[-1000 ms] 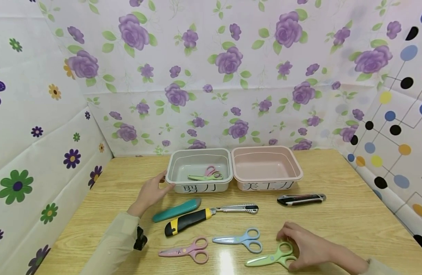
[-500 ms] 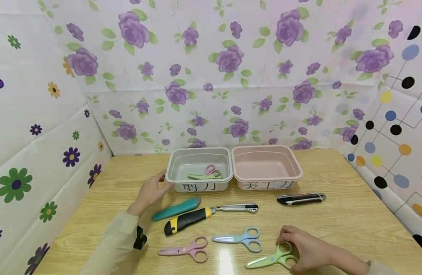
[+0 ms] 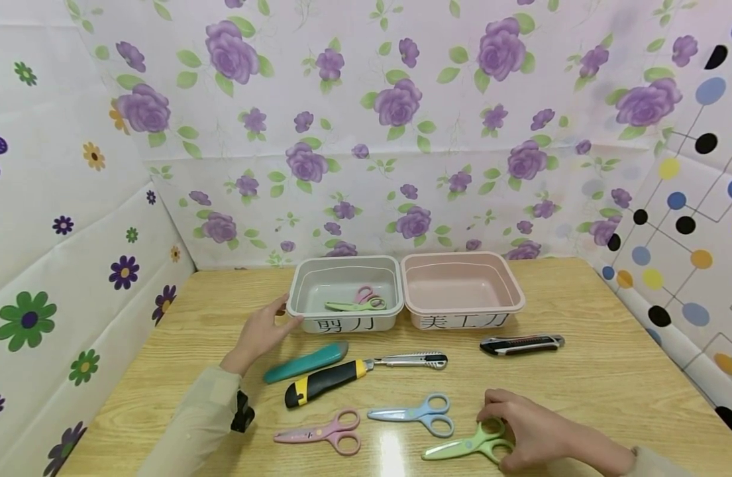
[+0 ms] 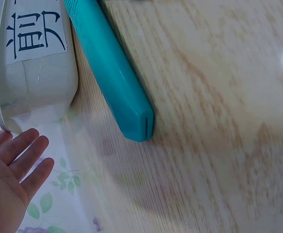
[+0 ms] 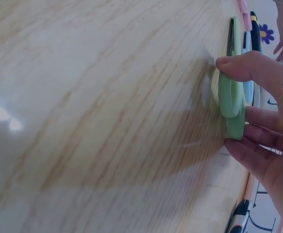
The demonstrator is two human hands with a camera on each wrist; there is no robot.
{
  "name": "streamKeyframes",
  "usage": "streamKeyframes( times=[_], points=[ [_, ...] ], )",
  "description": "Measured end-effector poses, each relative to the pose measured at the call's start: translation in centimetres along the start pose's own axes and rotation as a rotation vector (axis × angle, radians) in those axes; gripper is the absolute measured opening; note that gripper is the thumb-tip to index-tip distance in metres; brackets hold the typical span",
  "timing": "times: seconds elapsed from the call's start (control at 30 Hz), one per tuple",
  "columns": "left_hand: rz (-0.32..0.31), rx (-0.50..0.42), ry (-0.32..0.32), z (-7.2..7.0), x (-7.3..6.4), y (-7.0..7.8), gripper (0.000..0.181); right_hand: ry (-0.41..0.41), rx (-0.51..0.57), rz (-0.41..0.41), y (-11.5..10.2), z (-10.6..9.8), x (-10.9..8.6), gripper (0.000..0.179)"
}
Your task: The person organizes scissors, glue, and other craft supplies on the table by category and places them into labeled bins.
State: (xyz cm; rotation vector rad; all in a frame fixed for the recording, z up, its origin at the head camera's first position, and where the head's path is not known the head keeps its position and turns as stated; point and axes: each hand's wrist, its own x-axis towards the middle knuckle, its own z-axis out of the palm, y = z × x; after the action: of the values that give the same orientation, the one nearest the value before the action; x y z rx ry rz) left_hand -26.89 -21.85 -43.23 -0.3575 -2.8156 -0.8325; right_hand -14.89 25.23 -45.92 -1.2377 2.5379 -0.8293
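In the head view my right hand [image 3: 535, 430] holds the green-handled scissors [image 3: 456, 450] by the finger loops, at the front right of the table. Its thumb presses one side of the green loops [image 5: 230, 94] in the right wrist view, and fingertips meet the other side. My left hand [image 3: 263, 336] rests at the left front corner of the grey bin [image 3: 348, 324], thumb at the rim. The left wrist view shows its fingers [image 4: 27, 155] extended by the bin's end. Blue scissors [image 3: 422, 415] and pink scissors [image 3: 324, 432] lie left of the green pair.
A pink bin [image 3: 461, 311] adjoins the grey one, which holds pink and green scissors [image 3: 356, 306]. In front lie a teal cutter [image 3: 306, 362], a black-and-yellow cutter [image 3: 326, 384], a silver cutter [image 3: 413, 360] and a black cutter [image 3: 521, 345]. Patterned cloth [image 3: 366, 165] surrounds the table.
My right hand and the green scissors have shifted very slightly to the left. The left hand, the bins and the other tools have stayed in place.
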Motion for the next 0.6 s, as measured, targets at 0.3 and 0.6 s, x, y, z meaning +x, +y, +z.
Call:
streamKeyframes(
  times=[0.3, 0.6],
  points=[
    [0.005, 0.016, 0.007, 0.0, 0.0, -0.1, 0.072, -0.004, -0.050, -0.012, -0.5, -0.4, 0.9, 0.045],
    [0.003, 0.011, -0.004, -0.1, 0.1, 0.3, 0.069, 0.012, -0.115, -0.023, -1.2, -1.7, 2.1, 0.046]
  ],
)
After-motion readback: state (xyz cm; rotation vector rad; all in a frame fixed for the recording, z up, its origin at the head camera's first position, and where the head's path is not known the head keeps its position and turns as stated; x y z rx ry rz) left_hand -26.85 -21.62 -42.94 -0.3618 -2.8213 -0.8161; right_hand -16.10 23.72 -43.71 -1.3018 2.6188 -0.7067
